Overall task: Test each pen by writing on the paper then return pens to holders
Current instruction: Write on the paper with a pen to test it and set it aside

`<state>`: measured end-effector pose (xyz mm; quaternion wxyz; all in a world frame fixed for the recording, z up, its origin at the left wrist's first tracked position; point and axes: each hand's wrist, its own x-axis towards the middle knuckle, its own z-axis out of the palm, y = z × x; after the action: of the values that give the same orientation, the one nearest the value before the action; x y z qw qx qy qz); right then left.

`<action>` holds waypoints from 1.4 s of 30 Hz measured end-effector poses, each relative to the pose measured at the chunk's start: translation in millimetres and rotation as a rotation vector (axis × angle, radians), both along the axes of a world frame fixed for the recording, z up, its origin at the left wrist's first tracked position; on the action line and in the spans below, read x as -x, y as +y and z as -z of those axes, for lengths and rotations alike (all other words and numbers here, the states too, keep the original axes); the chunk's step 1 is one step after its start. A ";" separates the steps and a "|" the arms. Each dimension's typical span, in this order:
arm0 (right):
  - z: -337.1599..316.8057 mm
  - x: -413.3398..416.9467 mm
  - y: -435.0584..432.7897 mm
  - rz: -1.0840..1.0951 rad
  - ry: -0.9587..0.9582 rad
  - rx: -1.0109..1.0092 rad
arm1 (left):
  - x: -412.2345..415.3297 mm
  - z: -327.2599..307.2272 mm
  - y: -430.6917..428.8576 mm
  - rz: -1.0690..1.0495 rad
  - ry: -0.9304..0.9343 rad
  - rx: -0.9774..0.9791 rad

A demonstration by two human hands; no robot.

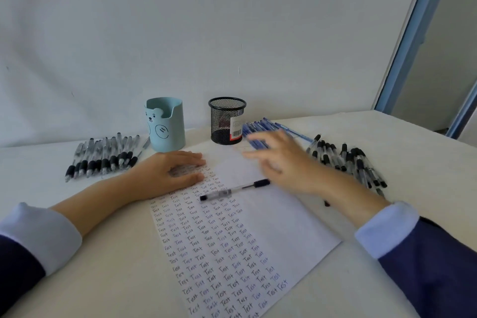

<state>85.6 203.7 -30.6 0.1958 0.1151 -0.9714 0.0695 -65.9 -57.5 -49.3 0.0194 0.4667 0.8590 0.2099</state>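
Selecting the next pen appears current: right hand (284,162), fingers spread and empty, hovers over blue pens (260,126); left hand (173,170) lies flat on paper (284,219), where a black pen (233,190) rests. Next, pinch one barrel.

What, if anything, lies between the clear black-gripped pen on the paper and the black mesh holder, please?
Nothing visible does. Only bare white paper separates the clear black-gripped pen from the black mesh holder; the left hand and blurred right hand flank that path.
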 end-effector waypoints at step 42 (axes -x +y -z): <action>-14.4 -4.2 -33.1 -0.177 -0.020 0.505 | 66.4 -47.9 -79.5 -0.623 -0.379 -0.872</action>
<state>89.8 170.6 -16.3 0.2020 0.1465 -0.9112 0.3278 -132.4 -137.0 -1.4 -0.0839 0.1101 0.7714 0.6211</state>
